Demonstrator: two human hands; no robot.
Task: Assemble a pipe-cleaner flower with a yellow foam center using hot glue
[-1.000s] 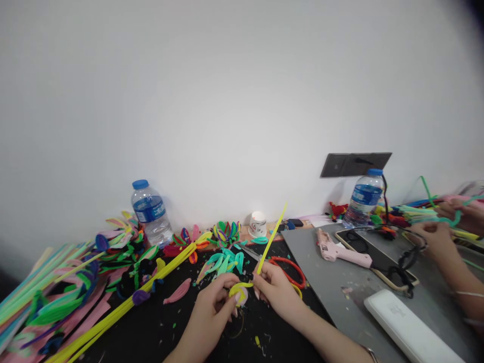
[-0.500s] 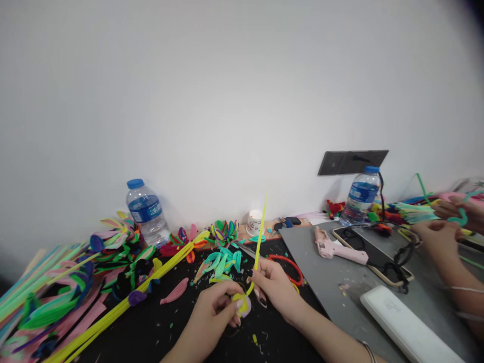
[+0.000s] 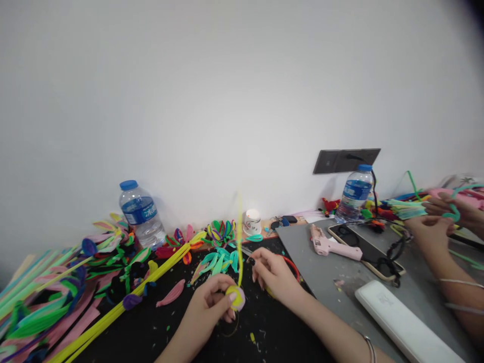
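Observation:
Between its thumb and fingers, my left hand (image 3: 212, 305) pinches a small round yellow-and-lilac coil of pipe cleaner (image 3: 236, 298). The loose yellow pipe cleaner end (image 3: 239, 242) rises almost straight up from the coil, its tip blurred. To the right of it, my right hand (image 3: 274, 275) hovers with bent fingers apart and nothing in them. Partly hidden behind that hand are red-handled scissors (image 3: 293, 266). Turquoise pipe cleaner petals (image 3: 219, 261) lie just beyond my hands on the black mat (image 3: 204, 338), and a pink petal (image 3: 171, 293) lies left of my left hand.
Pipe cleaners (image 3: 49, 287) and a water bottle (image 3: 140, 214) crowd the left. A paper cup (image 3: 252, 223) stands by the wall. On the grey mat (image 3: 328, 287) are a pink glue gun (image 3: 333, 244), a phone (image 3: 344, 236) and a white case (image 3: 401, 317). Another person's hands (image 3: 434, 232) work at right.
My right hand has let go of the yellow pipe cleaner and sits apart from it. The strip has swung left to near upright. My left hand still holds the coil. The view has shifted slightly.

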